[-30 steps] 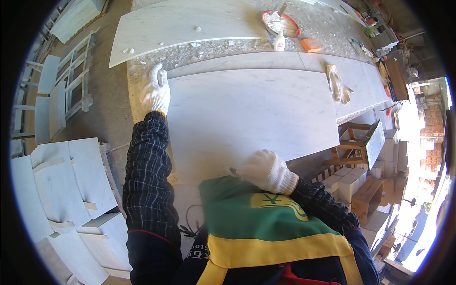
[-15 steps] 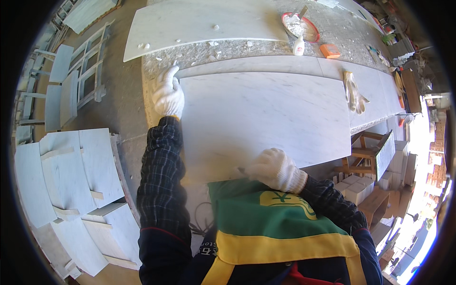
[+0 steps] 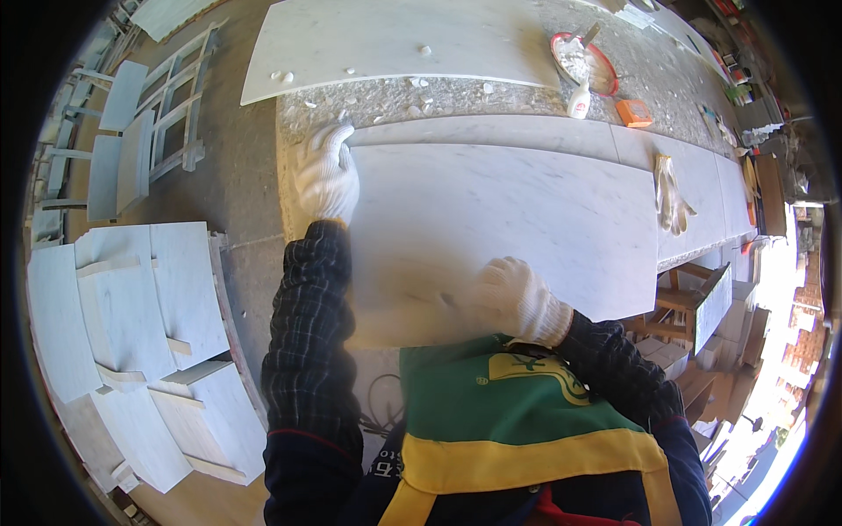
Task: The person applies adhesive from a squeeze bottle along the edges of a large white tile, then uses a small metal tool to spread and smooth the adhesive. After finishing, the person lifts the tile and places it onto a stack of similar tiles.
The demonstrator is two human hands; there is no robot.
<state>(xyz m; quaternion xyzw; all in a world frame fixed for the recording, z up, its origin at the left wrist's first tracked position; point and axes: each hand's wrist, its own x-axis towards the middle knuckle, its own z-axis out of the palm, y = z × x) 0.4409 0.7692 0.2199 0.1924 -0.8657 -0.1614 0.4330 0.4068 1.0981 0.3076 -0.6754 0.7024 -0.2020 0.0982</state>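
A white marble slab (image 3: 526,202) with faint grey veins lies before me on the workbench. My left hand (image 3: 326,174), in a white knitted glove, is closed against the slab's far left corner and edge. Close to the near edge, my gloved right hand (image 3: 519,300) is curled shut low over the slab. A small dark tip shows at its left side, too blurred to name. Beneath that hand hangs my green apron (image 3: 491,386) with its yellow band.
Beyond the slab lie narrow marble strips (image 3: 491,131) and another large slab (image 3: 395,44). A red-rimmed bowl (image 3: 605,74) of white paste, a white bottle (image 3: 579,101), an orange block (image 3: 633,112) and loose gloves (image 3: 670,195) sit at right. Stacked panels (image 3: 132,298) stand at left.
The whole view has shifted slightly, the bench things lying further right and mostly lower. My right hand has moved a little up over the slab. The left hand stays at the slab's corner.
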